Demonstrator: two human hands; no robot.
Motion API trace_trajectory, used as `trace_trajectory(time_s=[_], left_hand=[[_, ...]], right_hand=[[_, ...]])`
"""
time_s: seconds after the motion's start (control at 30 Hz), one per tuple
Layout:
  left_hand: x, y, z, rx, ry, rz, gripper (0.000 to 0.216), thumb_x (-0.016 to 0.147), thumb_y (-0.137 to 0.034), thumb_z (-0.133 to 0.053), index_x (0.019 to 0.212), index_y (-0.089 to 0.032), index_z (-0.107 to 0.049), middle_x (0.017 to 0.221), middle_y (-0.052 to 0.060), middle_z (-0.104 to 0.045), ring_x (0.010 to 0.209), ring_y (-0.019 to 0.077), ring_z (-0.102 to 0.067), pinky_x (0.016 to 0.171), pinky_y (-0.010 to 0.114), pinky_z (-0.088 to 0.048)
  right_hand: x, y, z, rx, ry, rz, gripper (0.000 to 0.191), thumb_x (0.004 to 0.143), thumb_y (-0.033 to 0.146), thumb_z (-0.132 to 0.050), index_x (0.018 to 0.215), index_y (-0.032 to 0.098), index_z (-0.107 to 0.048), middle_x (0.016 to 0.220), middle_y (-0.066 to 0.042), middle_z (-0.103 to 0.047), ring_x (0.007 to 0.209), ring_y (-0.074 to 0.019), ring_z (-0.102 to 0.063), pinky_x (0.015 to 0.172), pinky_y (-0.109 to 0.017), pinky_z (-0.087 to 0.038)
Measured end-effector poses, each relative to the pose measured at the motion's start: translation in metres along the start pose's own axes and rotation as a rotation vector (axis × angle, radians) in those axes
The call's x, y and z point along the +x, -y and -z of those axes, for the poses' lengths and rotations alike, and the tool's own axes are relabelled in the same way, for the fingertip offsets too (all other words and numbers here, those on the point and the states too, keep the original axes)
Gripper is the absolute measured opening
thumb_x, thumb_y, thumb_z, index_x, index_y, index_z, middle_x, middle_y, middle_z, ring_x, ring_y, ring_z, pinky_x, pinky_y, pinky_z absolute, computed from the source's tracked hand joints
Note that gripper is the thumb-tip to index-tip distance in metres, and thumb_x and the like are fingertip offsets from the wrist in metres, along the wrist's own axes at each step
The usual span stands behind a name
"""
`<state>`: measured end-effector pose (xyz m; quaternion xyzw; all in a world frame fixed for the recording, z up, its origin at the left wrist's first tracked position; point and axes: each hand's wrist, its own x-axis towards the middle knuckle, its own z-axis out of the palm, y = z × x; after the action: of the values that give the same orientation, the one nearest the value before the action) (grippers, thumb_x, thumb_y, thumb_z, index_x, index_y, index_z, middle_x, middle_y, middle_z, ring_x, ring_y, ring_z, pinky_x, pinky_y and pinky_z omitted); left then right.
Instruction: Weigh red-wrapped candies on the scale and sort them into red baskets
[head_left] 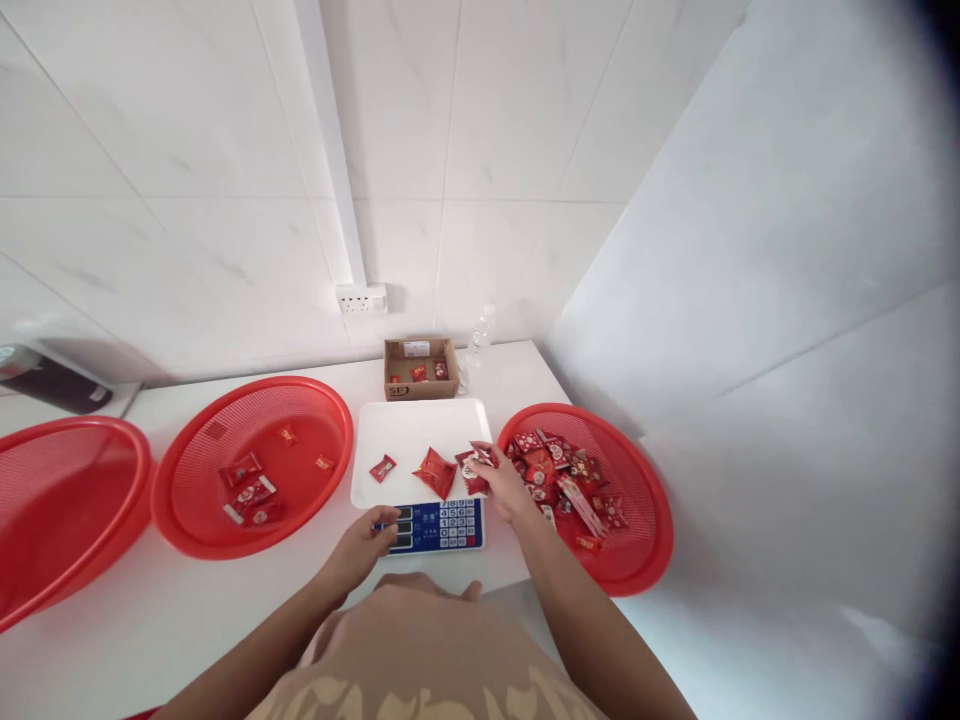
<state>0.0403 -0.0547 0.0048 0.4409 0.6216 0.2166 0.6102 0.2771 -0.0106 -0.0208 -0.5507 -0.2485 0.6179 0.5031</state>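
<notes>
A digital scale with a white weighing tray (405,430) and a blue keypad panel (450,524) stands on the white counter. Two red packets (382,467) (436,472) lie on the tray. My right hand (501,487) is at the tray's right edge, fingers closed on several red packets (475,466). My left hand (365,547) rests at the panel's left end, fingers curled, touching the display side, with nothing visible in it. To the right, a red mesh basket (637,500) holds many red packets.
A red basket (300,420) left of the scale holds several packets; another red basket (67,500) sits at far left. A small cardboard box (420,368), a clear bottle (480,335) and a wall socket (361,298) are behind. A white wall closes the right side.
</notes>
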Motion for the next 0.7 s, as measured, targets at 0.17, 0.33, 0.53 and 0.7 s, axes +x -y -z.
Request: trace_trajectory(time_s=[0.17, 0.33, 0.53, 0.7], left_hand=[[0.002, -0.002, -0.003, 0.108, 0.042, -0.056, 0.035, 0.072, -0.034, -0.055, 0.102, -0.016, -0.059, 0.097, 0.007, -0.067, 0.083, 0.0199, -0.062, 0.076, 0.033, -0.048], [0.015, 0.011, -0.003, 0.386, -0.051, -0.238, 0.035, 0.077, -0.025, -0.049, 0.110, -0.017, -0.057, 0.113, 0.010, -0.061, 0.099, 0.0205, -0.060, 0.087, 0.035, -0.047], [0.037, 0.019, -0.002, 0.845, -0.098, -0.533, 0.051, 0.078, -0.019, -0.053, 0.128, -0.023, -0.047, 0.146, 0.009, -0.037, 0.137, 0.0269, -0.027, 0.109, 0.047, -0.029], [0.047, 0.011, -0.006, 1.066, 0.006, -0.431, 0.062, 0.079, -0.025, -0.056, 0.138, -0.020, -0.037, 0.152, 0.014, -0.023, 0.140, 0.0326, -0.013, 0.110, 0.055, -0.020]], right_hand=[[0.010, -0.009, -0.045, -0.150, 0.137, 0.062, 0.042, 0.066, 0.038, -0.067, 0.104, 0.024, -0.056, 0.093, -0.002, -0.065, 0.078, -0.0162, -0.064, 0.071, -0.032, -0.053], [0.023, -0.010, -0.039, -0.460, 0.030, 0.176, 0.030, 0.075, 0.042, -0.054, 0.099, 0.024, -0.059, 0.100, -0.003, -0.063, 0.086, -0.0182, -0.062, 0.075, -0.034, -0.052], [0.024, -0.002, -0.033, -0.457, -0.035, 0.109, 0.052, 0.070, 0.042, -0.061, 0.118, 0.024, -0.052, 0.106, -0.006, -0.061, 0.093, -0.0192, -0.060, 0.077, -0.032, -0.051], [0.025, -0.005, -0.032, -0.346, -0.002, 0.060, 0.063, 0.068, 0.036, -0.063, 0.128, 0.026, -0.045, 0.115, -0.006, -0.059, 0.099, -0.0182, -0.060, 0.081, -0.031, -0.050]])
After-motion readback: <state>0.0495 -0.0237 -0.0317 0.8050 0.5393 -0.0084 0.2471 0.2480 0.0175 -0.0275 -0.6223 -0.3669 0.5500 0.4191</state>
